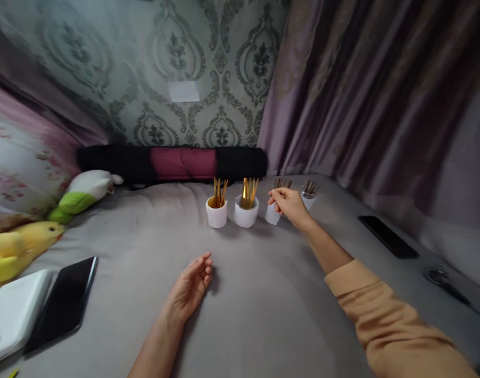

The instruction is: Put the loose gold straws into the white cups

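Note:
Four white cups would be too exact a tally, so several small white holders stand in a row on a grey sheet. The left cup [216, 216] and the cup beside it [246, 216] hold thin golden sticks [249, 194]. Farther right, a white holder [272, 214] with dark brown sticks is partly hidden behind my right hand [289, 203]. That hand's thumb and fingers are pinched; anything between them is too small to make out. Brown sticks [311, 187] also stand in the rightmost holder. My left hand [192, 286] rests nearer me, palm inward, fingers loosely bent and apart, holding nothing.
A black and maroon roll [182, 161] lies along the wall. To the left are plush toys [27, 239], a white box-like device [17, 310] and a black tablet [62, 304]. A black phone [388, 236] and a dark pointed object [446, 283] lie right.

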Tool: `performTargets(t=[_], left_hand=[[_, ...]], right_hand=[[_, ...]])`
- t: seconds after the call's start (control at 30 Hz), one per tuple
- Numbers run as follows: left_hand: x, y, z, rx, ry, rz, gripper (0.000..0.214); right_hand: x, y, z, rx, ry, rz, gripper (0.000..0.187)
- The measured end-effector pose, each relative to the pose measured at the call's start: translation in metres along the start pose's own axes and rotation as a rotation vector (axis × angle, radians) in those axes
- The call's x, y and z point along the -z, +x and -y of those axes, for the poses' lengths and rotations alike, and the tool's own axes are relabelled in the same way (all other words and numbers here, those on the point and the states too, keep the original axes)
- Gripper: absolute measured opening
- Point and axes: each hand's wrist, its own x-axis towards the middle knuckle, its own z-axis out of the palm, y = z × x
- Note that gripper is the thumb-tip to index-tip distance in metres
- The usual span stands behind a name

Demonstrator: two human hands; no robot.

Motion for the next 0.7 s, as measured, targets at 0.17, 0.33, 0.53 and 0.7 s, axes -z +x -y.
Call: performTargets(t=[0.17, 0.33, 0.53, 0.7], left_hand=[[-0.004, 0.0, 0.001, 0.016, 0.003, -0.065, 0.018], [-0.01, 0.001, 0.001, 0.048, -0.045, -0.141, 0.02], [-0.029, -0.005, 0.006, 0.069, -0.049, -0.181, 0.018], [-0.057, -0.011, 0.023, 0.119, -0.07, -0.104, 0.018]], right_hand=[[0.036, -0.012, -0.013, -0.031, 0.009, -0.058, 0.024], [0.059, -0.02, -0.017, -0.063, 0.022, -0.083, 0.026], [0.071, -0.02, -0.024, -0.076, 0.045, -0.099, 0.026], [0.079, -0.014, -0.028, -0.077, 0.057, -0.11, 0.029]])
